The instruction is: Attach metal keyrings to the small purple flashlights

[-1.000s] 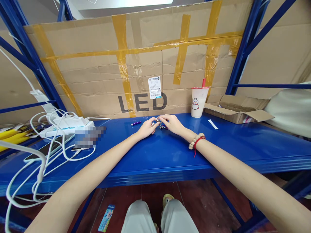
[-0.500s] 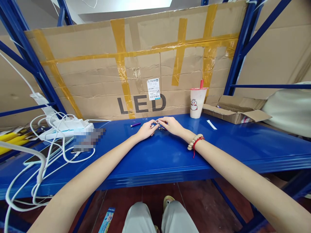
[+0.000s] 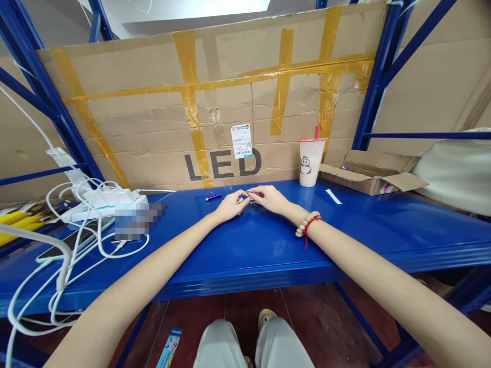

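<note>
Both my hands meet at the back middle of the blue shelf [image 3: 268,240]. My left hand [image 3: 229,204] is closed in a pinch on a small metal piece at its fingertips. My right hand [image 3: 270,197] is closed too, its fingers gripping a small silver ring with metal bits [image 3: 250,197] that hang between the two hands. The pieces are too small to name exactly. A bead bracelet with a red cord [image 3: 308,224] sits on my right wrist. A purple pen-like stick [image 3: 214,197] lies just left of my left hand.
A taped cardboard sheet marked LED [image 3: 222,117] stands behind. A white drink cup with a red straw [image 3: 310,161] and an open cardboard box [image 3: 370,174] are at the right. White cables, chargers [image 3: 99,197] and a phone [image 3: 72,240] crowd the left. Blue rack posts flank both sides.
The hands stay together on the ring and small metal pieces; only the fingers shift slightly. The view has drifted a little.
</note>
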The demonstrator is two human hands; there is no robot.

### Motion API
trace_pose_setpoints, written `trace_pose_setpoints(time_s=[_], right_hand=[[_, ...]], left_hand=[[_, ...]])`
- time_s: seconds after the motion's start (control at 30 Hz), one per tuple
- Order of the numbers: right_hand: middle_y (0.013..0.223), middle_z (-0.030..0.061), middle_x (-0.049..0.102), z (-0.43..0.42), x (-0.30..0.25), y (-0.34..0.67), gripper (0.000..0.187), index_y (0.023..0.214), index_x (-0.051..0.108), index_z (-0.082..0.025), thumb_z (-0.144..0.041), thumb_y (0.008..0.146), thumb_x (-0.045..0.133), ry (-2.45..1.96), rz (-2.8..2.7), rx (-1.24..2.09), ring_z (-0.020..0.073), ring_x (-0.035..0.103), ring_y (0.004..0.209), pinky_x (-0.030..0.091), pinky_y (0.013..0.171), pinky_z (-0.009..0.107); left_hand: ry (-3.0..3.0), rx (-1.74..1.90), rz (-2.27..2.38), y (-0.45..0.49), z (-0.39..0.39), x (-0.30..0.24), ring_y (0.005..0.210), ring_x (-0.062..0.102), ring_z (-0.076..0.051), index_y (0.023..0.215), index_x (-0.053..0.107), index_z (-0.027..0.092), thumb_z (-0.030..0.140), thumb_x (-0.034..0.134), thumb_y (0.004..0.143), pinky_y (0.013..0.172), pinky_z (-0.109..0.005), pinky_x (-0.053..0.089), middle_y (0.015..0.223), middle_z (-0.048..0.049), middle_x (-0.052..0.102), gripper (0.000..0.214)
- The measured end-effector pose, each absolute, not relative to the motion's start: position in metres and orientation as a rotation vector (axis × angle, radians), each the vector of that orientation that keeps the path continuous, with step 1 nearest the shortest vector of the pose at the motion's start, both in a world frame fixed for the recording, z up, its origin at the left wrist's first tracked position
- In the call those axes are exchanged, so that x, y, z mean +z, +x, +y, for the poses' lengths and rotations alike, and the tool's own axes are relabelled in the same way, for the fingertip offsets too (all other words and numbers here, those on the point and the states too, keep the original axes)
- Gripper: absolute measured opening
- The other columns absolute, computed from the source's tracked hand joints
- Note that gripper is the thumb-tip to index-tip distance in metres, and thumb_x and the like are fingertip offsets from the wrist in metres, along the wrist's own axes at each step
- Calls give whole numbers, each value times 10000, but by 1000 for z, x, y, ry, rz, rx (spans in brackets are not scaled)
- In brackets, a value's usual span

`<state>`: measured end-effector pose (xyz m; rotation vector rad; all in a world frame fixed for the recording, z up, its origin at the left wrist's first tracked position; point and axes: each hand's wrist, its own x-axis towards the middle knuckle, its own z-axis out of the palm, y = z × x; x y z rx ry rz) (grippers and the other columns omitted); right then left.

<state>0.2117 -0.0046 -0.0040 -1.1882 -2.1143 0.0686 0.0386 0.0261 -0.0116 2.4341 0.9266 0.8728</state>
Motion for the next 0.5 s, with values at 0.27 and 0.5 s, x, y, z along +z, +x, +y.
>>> trace_pose_setpoints(time_s=[0.27,0.5], right_hand=[[665,-1,583,-11,1,210,372,872,662,-192,-418,871,366,-1276,-2132,46,102,424,567,238,522,222],[672,-1,601,-11,2,211,358,862,664,-210,-422,865,376,-1367,-2156,88,108,450,583,255,536,225]], left_hand=[[2442,864,949,39,24,-11,438,486,-124,880,518,180,429,421,849,522,-232,380,436,66,464,269],[2585,864,992,39,30,-15,544,506,-132,873,544,182,414,445,831,531,-224,356,562,37,499,256]])
